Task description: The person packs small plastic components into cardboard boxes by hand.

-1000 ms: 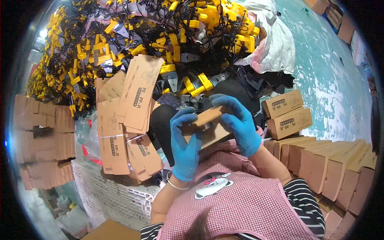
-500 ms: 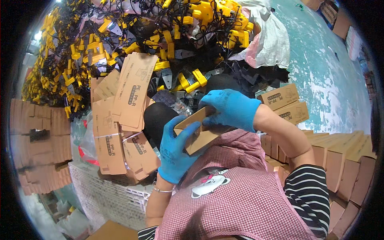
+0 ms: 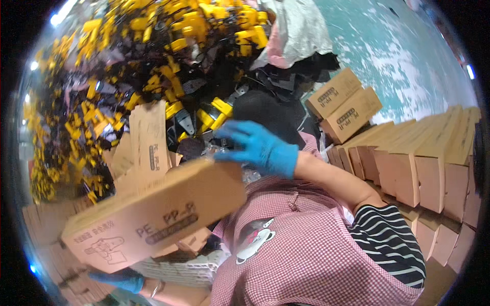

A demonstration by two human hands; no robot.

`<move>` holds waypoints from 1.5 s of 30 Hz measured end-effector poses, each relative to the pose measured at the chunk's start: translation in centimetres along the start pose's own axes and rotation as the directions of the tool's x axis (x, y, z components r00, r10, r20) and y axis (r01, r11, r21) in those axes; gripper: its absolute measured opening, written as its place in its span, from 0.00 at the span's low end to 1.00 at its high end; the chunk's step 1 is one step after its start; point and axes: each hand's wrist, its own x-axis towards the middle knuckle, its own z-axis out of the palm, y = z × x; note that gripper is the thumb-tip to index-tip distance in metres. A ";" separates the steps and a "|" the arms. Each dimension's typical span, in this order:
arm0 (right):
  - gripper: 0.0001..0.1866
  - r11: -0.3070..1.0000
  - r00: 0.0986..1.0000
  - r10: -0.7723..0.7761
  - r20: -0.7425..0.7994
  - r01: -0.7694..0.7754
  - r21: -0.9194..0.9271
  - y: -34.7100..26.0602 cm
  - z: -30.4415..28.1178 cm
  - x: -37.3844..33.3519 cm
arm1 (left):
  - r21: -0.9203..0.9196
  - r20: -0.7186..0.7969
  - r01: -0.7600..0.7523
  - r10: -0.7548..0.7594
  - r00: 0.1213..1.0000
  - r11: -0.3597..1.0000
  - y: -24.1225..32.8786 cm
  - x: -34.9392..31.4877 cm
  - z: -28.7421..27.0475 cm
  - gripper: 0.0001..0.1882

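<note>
While the blue-gloved left hand [image 3: 122, 279] grips a long cardboard box [image 3: 158, 217] from below, the gloved right hand [image 3: 258, 147], fingers spread apart, reaches past its far end toward yellow-and-black parts [image 3: 214, 113].

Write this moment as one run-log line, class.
left hand: under cardboard box | right hand: on clear bag | behind: yellow-black parts heap

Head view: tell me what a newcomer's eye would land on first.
A long brown cardboard box fills the lower left, close to the camera, with the blue-gloved left hand beneath it at the bottom edge. The blue-gloved right hand reaches out at centre toward a big heap of yellow and black parts across the top. Rows of closed brown cartons line the right side.
</note>
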 end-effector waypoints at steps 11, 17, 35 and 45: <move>0.13 0.057 0.577 0.452 0.680 -0.780 0.624 4.8 -2.6 -6.6 | 0.983 0.170 -0.126 -0.400 0.901 0.133 -4.7 1.8 -0.6 0.28; 0.22 0.244 0.251 0.943 0.219 -0.968 0.059 17.4 7.0 -16.6 | 0.627 0.779 -0.691 -0.301 0.550 0.360 -5.3 -10.5 8.1 0.55; 0.30 0.369 0.322 0.929 -0.184 -0.757 0.539 10.6 -4.2 -9.2 | 0.420 0.894 -0.901 -0.224 0.389 0.111 -9.5 -11.8 11.4 0.58; 0.14 0.505 0.833 0.440 0.337 -0.539 0.674 5.8 0.3 0.7 | 0.465 0.883 -0.849 -0.201 0.424 0.253 -9.8 -10.6 10.6 0.62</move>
